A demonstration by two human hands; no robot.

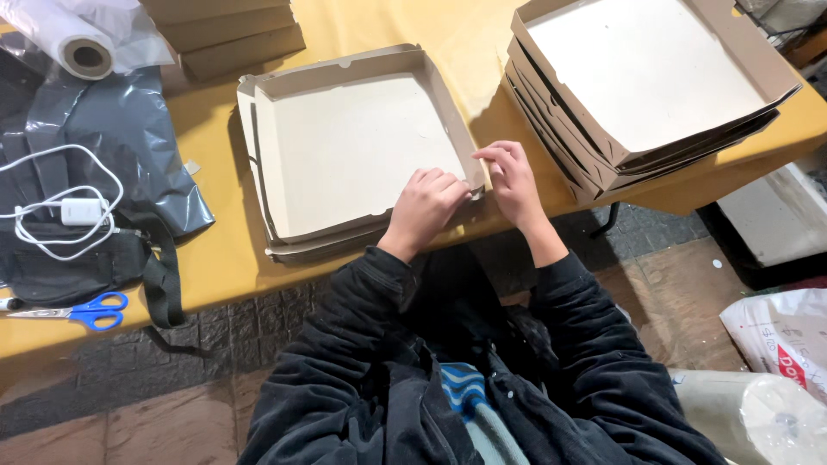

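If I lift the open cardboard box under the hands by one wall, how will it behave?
The open cardboard box looks thin and empty, so probably light. Its walls are only folded flaps, so lifting by one would likely bend it. The left hand and right hand pinch its near corner, suggesting folds need holding.

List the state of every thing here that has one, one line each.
Cardboard box: open, folded up, on flat sheets.
Left hand: pressing the box's near corner.
Right hand: pinching that corner's flap.
Box stack: nested, open.
Scissors: shut.
Plastic roll: partly unrolled.
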